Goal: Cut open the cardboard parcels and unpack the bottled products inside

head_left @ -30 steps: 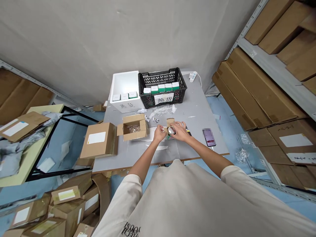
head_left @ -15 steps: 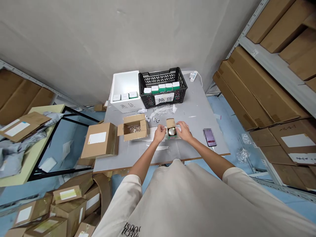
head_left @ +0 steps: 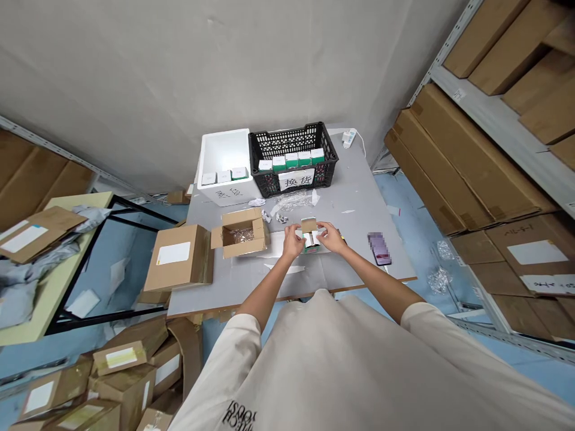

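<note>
A small green-and-white carton point(head_left: 311, 248) sits on the grey table point(head_left: 354, 206), its top lid point(head_left: 309, 225) standing up at the back. Its two white side flaps lie folded inward over the opening, with a narrow dark gap between them. The item inside is hidden. My left hand point(head_left: 293, 242) pinches the carton's left flap. At the other side, my right hand point(head_left: 331, 238) has its fingers closed on the right flap. White paper point(head_left: 270, 245) lies left of the carton.
An open cardboard box point(head_left: 259, 244) with bubble wrap stands left, beside a larger box point(head_left: 173, 269). A white foam box point(head_left: 215, 194) and black crate point(head_left: 330, 173) hold small cartons. A phone point(head_left: 381, 248) lies right. Clear plastic wrap point(head_left: 294, 200) and crumpled paper point(head_left: 282, 219) lie behind.
The carton's side flaps have been folded inward, covering the round shiny-topped item seen before. Both hands have closed in on the flaps. The view has shifted slightly.
</note>
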A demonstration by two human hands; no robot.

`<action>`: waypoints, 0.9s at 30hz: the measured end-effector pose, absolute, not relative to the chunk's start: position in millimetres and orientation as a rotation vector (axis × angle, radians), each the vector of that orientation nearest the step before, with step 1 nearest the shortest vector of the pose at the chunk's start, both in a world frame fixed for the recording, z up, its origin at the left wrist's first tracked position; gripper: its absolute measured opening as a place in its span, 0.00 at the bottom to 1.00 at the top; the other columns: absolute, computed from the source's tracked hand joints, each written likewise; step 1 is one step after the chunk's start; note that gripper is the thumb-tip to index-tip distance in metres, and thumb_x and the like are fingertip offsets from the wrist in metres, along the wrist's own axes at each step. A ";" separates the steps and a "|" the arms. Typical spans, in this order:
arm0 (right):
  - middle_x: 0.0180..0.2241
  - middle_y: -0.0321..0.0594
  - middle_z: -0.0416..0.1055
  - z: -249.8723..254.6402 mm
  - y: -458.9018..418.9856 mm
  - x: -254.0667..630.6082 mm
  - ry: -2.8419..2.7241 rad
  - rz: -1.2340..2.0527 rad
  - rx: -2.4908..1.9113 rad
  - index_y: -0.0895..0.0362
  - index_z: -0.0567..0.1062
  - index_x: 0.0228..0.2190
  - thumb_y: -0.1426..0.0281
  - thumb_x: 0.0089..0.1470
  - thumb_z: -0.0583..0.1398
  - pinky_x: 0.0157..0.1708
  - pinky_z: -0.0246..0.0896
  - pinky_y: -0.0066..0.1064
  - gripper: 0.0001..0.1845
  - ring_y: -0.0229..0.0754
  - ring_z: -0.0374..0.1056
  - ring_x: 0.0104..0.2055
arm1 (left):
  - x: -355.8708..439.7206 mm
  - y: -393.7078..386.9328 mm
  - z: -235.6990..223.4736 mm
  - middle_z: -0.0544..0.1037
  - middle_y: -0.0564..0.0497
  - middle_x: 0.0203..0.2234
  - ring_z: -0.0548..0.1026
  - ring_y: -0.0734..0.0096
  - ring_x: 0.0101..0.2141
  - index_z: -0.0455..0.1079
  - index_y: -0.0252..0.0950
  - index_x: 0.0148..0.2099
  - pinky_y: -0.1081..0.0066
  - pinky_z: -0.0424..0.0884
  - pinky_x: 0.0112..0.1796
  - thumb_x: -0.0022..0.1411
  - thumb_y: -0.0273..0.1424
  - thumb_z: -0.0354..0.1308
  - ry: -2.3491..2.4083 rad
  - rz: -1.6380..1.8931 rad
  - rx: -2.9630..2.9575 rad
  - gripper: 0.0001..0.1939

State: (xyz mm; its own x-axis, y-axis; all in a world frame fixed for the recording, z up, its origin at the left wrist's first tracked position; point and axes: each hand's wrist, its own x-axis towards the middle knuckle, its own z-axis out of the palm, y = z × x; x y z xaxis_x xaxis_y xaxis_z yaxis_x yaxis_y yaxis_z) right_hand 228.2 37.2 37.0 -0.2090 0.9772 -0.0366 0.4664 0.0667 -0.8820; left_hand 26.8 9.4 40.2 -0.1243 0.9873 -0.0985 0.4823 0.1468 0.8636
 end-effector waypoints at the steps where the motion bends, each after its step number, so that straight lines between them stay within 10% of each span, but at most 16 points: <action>1: 0.52 0.42 0.71 36.5 37.2 228.8 -1.729 1.100 -1.404 0.52 0.75 0.50 0.72 0.48 0.62 0.43 0.72 0.38 0.25 0.39 0.73 0.35 | 26.0 8.8 39.3 0.66 0.48 0.54 0.75 0.76 0.32 0.67 0.41 0.54 0.67 0.74 0.43 0.56 0.19 0.62 1.677 0.930 1.432 0.24; 8: 0.48 0.44 0.73 37.6 31.0 241.8 -1.803 1.144 -1.211 0.53 0.78 0.41 0.76 0.47 0.56 0.47 0.71 0.39 0.19 0.44 0.74 0.46 | 15.8 4.2 38.0 0.73 0.49 0.46 0.78 0.71 0.42 0.72 0.38 0.42 0.67 0.76 0.46 0.60 0.16 0.49 1.484 0.995 1.484 0.15; 15: 0.54 0.47 0.69 39.8 20.3 246.4 -2.005 1.048 -1.121 0.53 0.78 0.46 0.71 0.52 0.63 0.47 0.72 0.41 0.17 0.47 0.72 0.49 | 13.8 -6.6 40.6 0.71 0.46 0.55 0.77 0.67 0.46 0.72 0.40 0.49 0.65 0.77 0.45 0.56 0.24 0.66 1.410 0.898 1.694 0.17; 27: 0.58 0.48 0.69 36.1 18.4 250.5 -2.134 0.912 -1.134 0.51 0.77 0.47 0.68 0.59 0.60 0.49 0.72 0.44 0.14 0.47 0.74 0.48 | 10.4 -11.8 37.6 0.72 0.44 0.58 0.76 0.59 0.54 0.73 0.41 0.53 0.58 0.77 0.52 0.65 0.30 0.60 1.397 0.839 1.911 0.13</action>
